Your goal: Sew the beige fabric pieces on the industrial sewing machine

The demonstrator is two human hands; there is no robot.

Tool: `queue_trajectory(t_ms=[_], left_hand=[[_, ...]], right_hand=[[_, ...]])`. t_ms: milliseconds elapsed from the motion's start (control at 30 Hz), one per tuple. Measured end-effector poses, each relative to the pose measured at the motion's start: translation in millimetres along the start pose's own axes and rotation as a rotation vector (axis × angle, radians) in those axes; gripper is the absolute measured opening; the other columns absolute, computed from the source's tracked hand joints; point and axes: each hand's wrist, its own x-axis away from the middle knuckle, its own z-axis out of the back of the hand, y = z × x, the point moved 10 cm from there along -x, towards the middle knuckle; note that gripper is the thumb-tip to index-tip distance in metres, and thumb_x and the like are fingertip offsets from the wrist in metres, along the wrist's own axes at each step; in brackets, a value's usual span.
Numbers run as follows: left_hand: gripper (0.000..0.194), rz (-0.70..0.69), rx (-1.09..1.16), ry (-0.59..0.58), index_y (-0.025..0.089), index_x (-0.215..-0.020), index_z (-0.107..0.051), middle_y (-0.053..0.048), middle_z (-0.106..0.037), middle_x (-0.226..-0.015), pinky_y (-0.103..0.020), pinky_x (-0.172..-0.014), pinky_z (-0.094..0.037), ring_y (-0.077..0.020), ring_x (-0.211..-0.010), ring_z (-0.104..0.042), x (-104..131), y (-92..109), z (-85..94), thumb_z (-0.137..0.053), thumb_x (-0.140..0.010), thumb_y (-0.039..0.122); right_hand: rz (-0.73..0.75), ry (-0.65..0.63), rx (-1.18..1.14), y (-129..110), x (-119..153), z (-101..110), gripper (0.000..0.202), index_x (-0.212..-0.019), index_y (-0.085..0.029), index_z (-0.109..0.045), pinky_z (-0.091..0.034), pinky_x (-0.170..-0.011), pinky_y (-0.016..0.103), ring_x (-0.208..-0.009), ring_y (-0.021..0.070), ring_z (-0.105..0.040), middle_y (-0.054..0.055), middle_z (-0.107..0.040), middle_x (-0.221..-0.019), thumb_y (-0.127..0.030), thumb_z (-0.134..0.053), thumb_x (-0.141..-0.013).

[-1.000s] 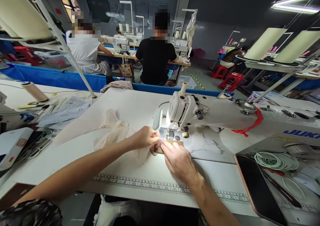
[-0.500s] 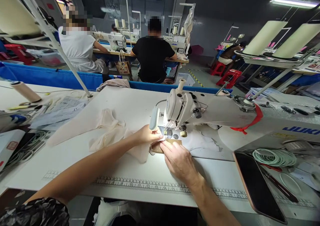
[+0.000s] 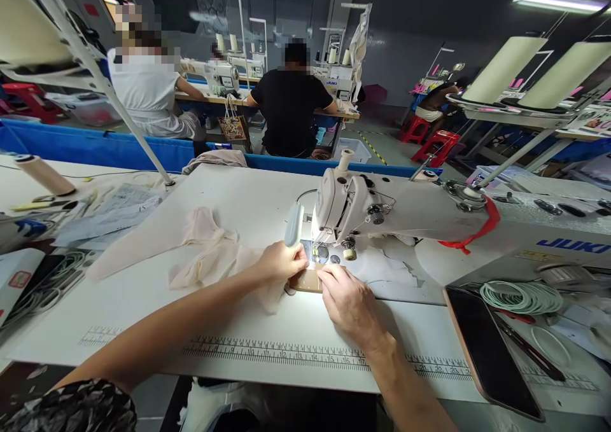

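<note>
A lit sewing machine (image 3: 396, 209) stands on the white table, its needle area just beyond my hands. My left hand (image 3: 281, 260) is closed in a pinch by the needle, next to the small lamp (image 3: 294, 225); what it grips is too small to name. To the right of the needle's front, my right hand (image 3: 346, 295) has its fingers pressed together at the edge of a brown plate (image 3: 305, 282); anything between them is hidden. Thin beige fabric (image 3: 205, 247) lies left of the machine and runs under my left forearm.
A phone (image 3: 491, 349) lies at the right, beside a green coil (image 3: 522, 297) and tweezers (image 3: 529, 346). Papers (image 3: 112, 212) and a thread cone (image 3: 45, 174) are at the left. A thread stand pole rises there. Two people sit at machines beyond the blue trough (image 3: 157, 152).
My right hand has shifted slightly right, away from my left hand, uncovering more of the brown plate. My left hand has barely moved. The whole view has shifted a little.
</note>
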Motion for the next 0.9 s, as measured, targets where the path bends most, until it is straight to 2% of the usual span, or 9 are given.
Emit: queue_trajectory(t_ms=[133,367,600,900], left_hand=[[0.011,0.027,-0.043,0.010,0.021,-0.073,-0.061,0.001,-0.069,-0.076,-0.027,-0.067,-0.037,-0.0168,-0.073,-0.062,-0.9,-0.5,-2.0,-0.061,-0.084,0.024],[0.012,0.043,0.012,-0.023,0.021,-0.078,-0.062,0.003,-0.068,-0.067,-0.027,-0.072,-0.043,-0.0158,-0.069,-0.065,5.1,5.0,-3.6,-0.055,-0.087,0.027],[0.012,0.019,-0.058,0.046,0.022,-0.077,-0.064,0.002,-0.072,-0.080,-0.030,-0.071,-0.043,-0.0193,-0.078,-0.066,-0.1,0.2,-3.9,-0.059,-0.085,0.028],[0.011,-0.002,-0.112,0.059,0.021,-0.078,-0.065,0.001,-0.073,-0.086,-0.030,-0.070,-0.043,-0.0195,-0.081,-0.067,-1.2,3.1,-5.1,-0.058,-0.086,0.025]], right_hand=[[-0.019,-0.004,0.040,1.9,-0.6,-2.9,0.031,-0.103,-0.018,-0.067,-0.049,-0.064,0.033,-0.078,0.0206,-0.060,0.009,-0.063,-0.095,-0.010,-0.039,-0.096],[-0.013,0.058,0.071,1.1,-0.9,-1.0,0.030,-0.111,-0.015,-0.067,-0.047,-0.059,0.030,-0.073,0.0184,-0.059,0.008,-0.061,-0.090,-0.008,-0.042,-0.096],[-0.014,0.039,0.097,0.7,-2.7,-2.7,0.037,-0.122,-0.015,-0.066,-0.049,-0.059,0.031,-0.072,0.0186,-0.057,0.009,-0.061,-0.091,-0.007,-0.042,-0.094],[0.006,0.017,0.177,-1.9,-4.7,-5.3,0.039,-0.123,-0.020,-0.066,-0.039,-0.056,0.028,-0.067,0.0158,-0.051,0.006,-0.058,-0.091,-0.009,-0.047,-0.091]])
